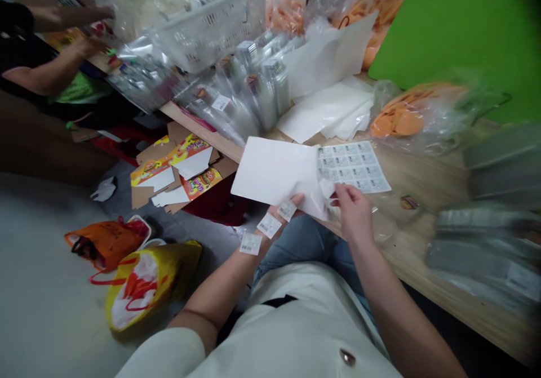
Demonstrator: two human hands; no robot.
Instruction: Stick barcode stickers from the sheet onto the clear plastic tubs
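My left hand (296,202) sits under a white sheet (274,170) and holds it from below, with its fingers mostly hidden. Three small barcode labels (269,225) are stuck along my left wrist and forearm. The sheet joins a printed label sheet (353,167) with rows of small barcode stickers. My right hand (353,212) pinches a curled white corner (327,189) of the sheet between finger and thumb. Both hands are above the edge of a wooden table (418,209).
Clear plastic packets (236,93), a white plastic basket (211,31), white sheets (327,107) and bags of orange items (416,110) crowd the table. A co-worker's hands (87,29) work at the far left. A flattened printed carton (173,167) and carrier bags (147,282) lie on the floor.
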